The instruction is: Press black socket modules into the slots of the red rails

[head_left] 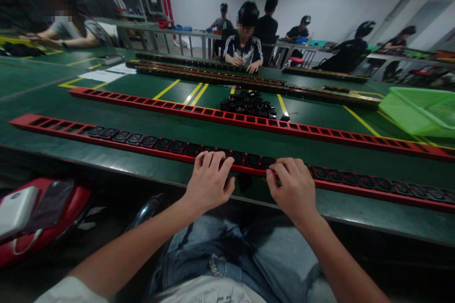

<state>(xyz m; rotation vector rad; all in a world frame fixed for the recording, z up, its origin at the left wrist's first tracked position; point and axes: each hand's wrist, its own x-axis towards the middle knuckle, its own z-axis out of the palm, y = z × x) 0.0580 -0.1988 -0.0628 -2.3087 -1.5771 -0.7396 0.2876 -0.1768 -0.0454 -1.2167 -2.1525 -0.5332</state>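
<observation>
A long red rail (156,151) lies along the near edge of the green table, most of its square slots filled with black square inserts (163,144). Several slots at its left end are bare. My left hand (210,181) rests palm down on the rail near its middle, fingers spread over the black pieces. To its right, my right hand (293,187) lies on the same rail with fingers bent onto the inserts, thumb at the front edge. Neither hand shows a loose piece. Some fingertips are hidden from view.
Behind lies a second red rail (177,106) with bare slots. Past it sits a pile of black parts (247,103). Long dark strips (213,75) cross the table farther back. A green basket (419,109) stands at right. A co-worker (245,49) sits opposite; a red stool (42,218) is at left.
</observation>
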